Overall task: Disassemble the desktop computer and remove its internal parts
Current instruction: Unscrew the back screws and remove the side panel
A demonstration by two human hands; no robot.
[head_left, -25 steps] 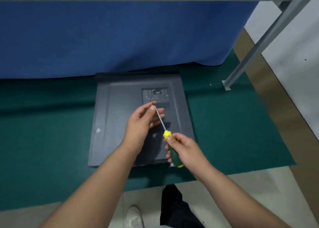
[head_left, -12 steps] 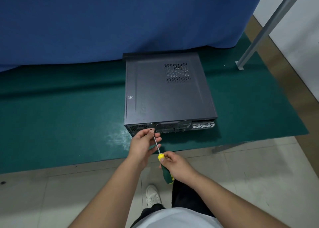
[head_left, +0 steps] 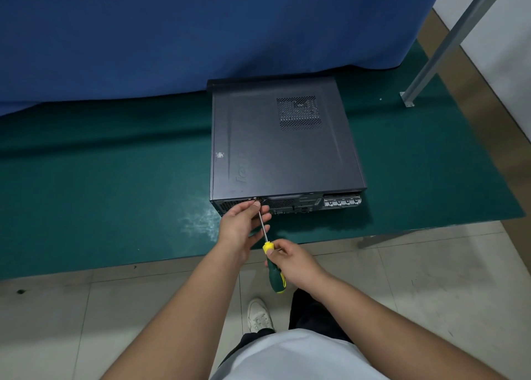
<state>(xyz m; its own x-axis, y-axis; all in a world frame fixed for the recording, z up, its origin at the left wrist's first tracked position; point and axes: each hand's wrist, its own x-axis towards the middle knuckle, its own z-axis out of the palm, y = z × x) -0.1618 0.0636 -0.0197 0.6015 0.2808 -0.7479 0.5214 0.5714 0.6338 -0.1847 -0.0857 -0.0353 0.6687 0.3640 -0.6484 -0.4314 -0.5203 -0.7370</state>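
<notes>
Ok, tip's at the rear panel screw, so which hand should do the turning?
The right hand: it already grips the screwdriver by its handle. The left hand pinches the shaft near the tip against the computer case, so it seems better kept as the guide.

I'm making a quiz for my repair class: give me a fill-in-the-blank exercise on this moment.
1. The right hand grips the green and yellow handle of a ____.
2. The left hand steadies the tool's metal shaft near its tip, at the ____ panel of the desktop computer.
3. The computer lies on a ____ mat.
4. Behind the computer hangs a ____ cloth.

Missing words: screwdriver; rear; green; blue
</notes>
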